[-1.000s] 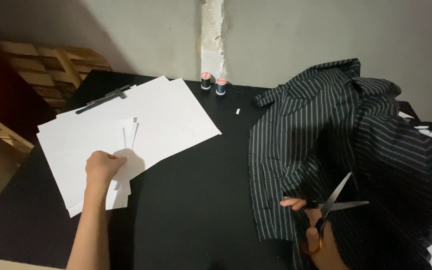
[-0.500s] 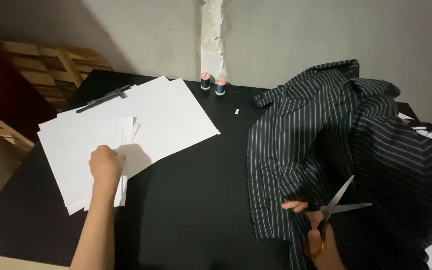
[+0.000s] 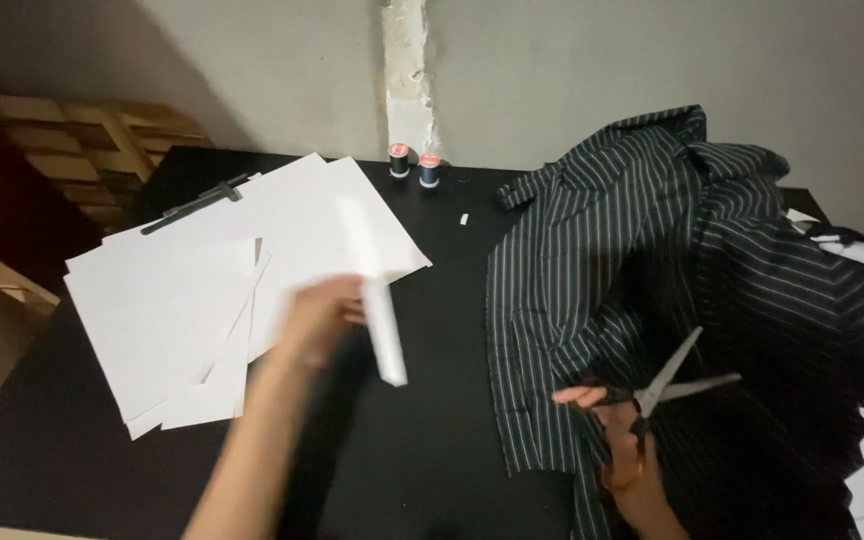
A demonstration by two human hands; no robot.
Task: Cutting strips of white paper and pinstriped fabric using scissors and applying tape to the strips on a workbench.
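White paper strip (image 3: 377, 300): long and narrow, pinched at its lower half by the left hand (image 3: 320, 322) and lifted off the table; it runs from about 12 o'clock down to 6 o'clock, tilted slightly. Motion blur softens hand and strip, so the exact grip is probably thumb against fingers, no more certain than that.

Paper sheets (image 3: 202, 290): white, a loose overlapping stack at 9 o'clock of the left hand, lying flat on the black table (image 3: 432, 440).

Black clip (image 3: 192, 203): a long dark bar lying across the far corner of the sheets, at 11 o'clock of the stack.

Thread spools (image 3: 414, 165): two, small, upright, side by side at the table's far edge, 12 o'clock of the strip, against the grey wall (image 3: 572, 70).

Striped garment (image 3: 692, 270): black with thin white stripes, crumpled over the table's right half, at 3 o'clock of the strip.

Scissors (image 3: 672, 385): silver blades spread apart, pointing toward 2 o'clock, lying over the garment. The right hand (image 3: 627, 450) grips the handles, fingers through the loops, one finger extended toward 9 o'clock.

Wooden pallet (image 3: 82, 150): stacked slats beyond the table at 10 o'clock.
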